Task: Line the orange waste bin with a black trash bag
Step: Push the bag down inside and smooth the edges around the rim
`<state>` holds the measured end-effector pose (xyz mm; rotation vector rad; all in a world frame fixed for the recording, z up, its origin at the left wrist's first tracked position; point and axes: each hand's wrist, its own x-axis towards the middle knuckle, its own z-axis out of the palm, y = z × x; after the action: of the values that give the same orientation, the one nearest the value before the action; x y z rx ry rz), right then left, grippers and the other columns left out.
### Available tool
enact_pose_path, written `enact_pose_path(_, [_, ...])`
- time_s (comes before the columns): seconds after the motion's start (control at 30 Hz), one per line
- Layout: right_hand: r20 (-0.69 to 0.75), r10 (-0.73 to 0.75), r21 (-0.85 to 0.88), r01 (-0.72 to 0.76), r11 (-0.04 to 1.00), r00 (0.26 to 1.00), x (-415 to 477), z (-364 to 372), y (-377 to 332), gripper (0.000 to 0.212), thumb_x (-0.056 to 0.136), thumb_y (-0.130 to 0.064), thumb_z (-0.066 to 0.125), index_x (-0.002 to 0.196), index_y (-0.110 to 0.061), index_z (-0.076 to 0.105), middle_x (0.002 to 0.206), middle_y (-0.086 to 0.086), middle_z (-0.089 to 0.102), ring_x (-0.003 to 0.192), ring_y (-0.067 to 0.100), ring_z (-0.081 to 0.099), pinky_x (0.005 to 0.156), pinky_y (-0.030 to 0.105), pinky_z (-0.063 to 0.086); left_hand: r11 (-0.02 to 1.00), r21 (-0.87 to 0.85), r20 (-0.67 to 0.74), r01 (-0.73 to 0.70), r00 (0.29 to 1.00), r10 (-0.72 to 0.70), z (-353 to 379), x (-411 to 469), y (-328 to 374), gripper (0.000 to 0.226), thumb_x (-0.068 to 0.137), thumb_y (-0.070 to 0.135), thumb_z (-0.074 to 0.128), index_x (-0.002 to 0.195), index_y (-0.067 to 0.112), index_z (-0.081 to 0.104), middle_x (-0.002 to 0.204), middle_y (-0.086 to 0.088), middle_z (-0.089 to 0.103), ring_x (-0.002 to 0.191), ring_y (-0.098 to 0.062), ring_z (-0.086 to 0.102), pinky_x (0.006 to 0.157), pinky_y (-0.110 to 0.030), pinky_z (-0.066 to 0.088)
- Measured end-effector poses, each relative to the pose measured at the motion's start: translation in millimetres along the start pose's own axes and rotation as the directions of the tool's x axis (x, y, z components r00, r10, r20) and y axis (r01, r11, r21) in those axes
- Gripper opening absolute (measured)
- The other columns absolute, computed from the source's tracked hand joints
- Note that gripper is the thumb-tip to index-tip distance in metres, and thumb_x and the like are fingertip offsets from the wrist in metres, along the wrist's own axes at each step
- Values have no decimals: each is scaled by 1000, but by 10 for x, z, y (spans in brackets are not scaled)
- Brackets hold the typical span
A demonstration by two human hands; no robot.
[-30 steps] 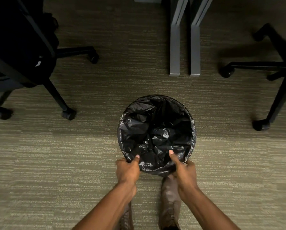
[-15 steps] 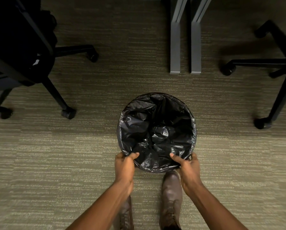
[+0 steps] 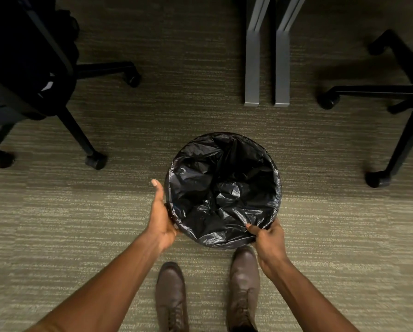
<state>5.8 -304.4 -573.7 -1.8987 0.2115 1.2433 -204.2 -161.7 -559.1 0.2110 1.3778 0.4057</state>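
A round waste bin stands on the carpet in front of my feet, fully covered by a crinkled black trash bag [image 3: 224,188] that lines its inside and folds over the rim; no orange shows. My left hand [image 3: 161,214] lies flat against the bin's left side, thumb up and pointing away, fingers hidden under the bag's edge. My right hand [image 3: 266,238] pinches the bag's folded edge at the near right of the rim.
A black office chair [image 3: 28,68] with castors stands at the left, another chair base [image 3: 392,97] at the right. Two grey desk legs [image 3: 266,56] rise beyond the bin. My brown shoes [image 3: 243,288] are just behind it.
My left hand has slid from the near rim round to the bin's left side and opened flat. My right hand has shifted a little to the right along the rim.
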Motion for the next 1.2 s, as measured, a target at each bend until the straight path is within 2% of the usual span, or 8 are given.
enact_pose_path(0.2, [13, 4, 3, -4, 1000, 1000, -1, 0, -21, 50, 93, 19, 60, 133, -11, 55, 125, 14, 74, 120, 38, 69, 107, 65, 53, 995, 82, 33, 58, 998, -61, -9, 49, 169, 109, 70, 109, 30, 120, 30, 85, 129, -16, 81, 121, -39, 75, 94, -58, 62])
enact_pose_path(0.33, [34, 11, -40, -9, 999, 999, -21, -38, -62, 43, 93, 4, 73, 126, -17, 56, 122, 13, 76, 115, 37, 72, 104, 63, 56, 949, 315, -191, -29, 977, 93, 12, 0, 154, 110, 77, 104, 17, 129, 24, 72, 120, -5, 75, 112, -27, 71, 93, -51, 61])
enact_pose_path(0.43, [-59, -43, -193, 31, 981, 997, -98, -76, -136, 86, 85, -42, 87, 152, -18, 38, 140, 15, 67, 124, 37, 68, 110, 58, 53, 837, 521, -274, -168, 896, 350, 15, -152, 88, 71, 89, 92, 36, 90, 24, 57, 85, 7, 60, 78, -16, 60, 71, -33, 50])
enact_pose_path(0.53, [-131, -195, -453, 117, 884, 972, -229, -127, -204, 107, 83, -65, 79, 161, -12, 28, 149, 19, 60, 130, 39, 63, 111, 55, 52, 713, 662, -240, -231, 836, 494, 4, -218, -38, 46, 93, 63, 71, 102, 19, 66, 90, 6, 75, 84, -17, 73, 81, -39, 60])
enact_pose_path(0.6, [-117, -319, -577, 197, 793, 941, -319, -154, -202, 100, 87, -58, 79, 158, -4, 34, 143, 18, 65, 113, 31, 71, 99, 44, 57, 655, 714, -196, -246, 829, 524, 14, -236, -102, 27, 97, 36, 81, 110, 18, 66, 94, 7, 80, 87, -15, 77, 86, -37, 63])
enact_pose_path(0.7, [-79, -382, -634, 249, 732, 921, -407, -127, -234, 73, 91, -31, 83, 148, 1, 49, 82, -9, 71, 56, -8, 57, 58, 6, 43, 635, 726, -170, -265, 825, 539, 9, -244, -149, 27, 98, 13, 81, 119, 17, 64, 97, 11, 79, 84, -6, 76, 84, -30, 63])
enact_pose_path(0.77, [-54, -344, -623, 237, 746, 938, -402, -92, -248, 62, 93, -17, 81, 144, 2, 53, 63, -20, 57, 46, -8, 50, 42, 6, 38, 641, 718, -178, -270, 820, 544, 16, -241, -144, 26, 97, 10, 81, 117, 18, 65, 95, 17, 76, 83, 0, 73, 82, -28, 62])
enact_pose_path(1.2, [75, -466, -586, 417, 695, 881, -114, 184, -900, 64, 95, -19, 79, 147, 0, 48, 63, 3, 68, 56, 20, 68, 51, 17, 46, 624, 708, -200, -330, 754, 626, 254, -215, 498, 29, 95, 11, 83, 119, 3, 70, 102, -8, 81, 90, -23, 77, 75, -19, 57])
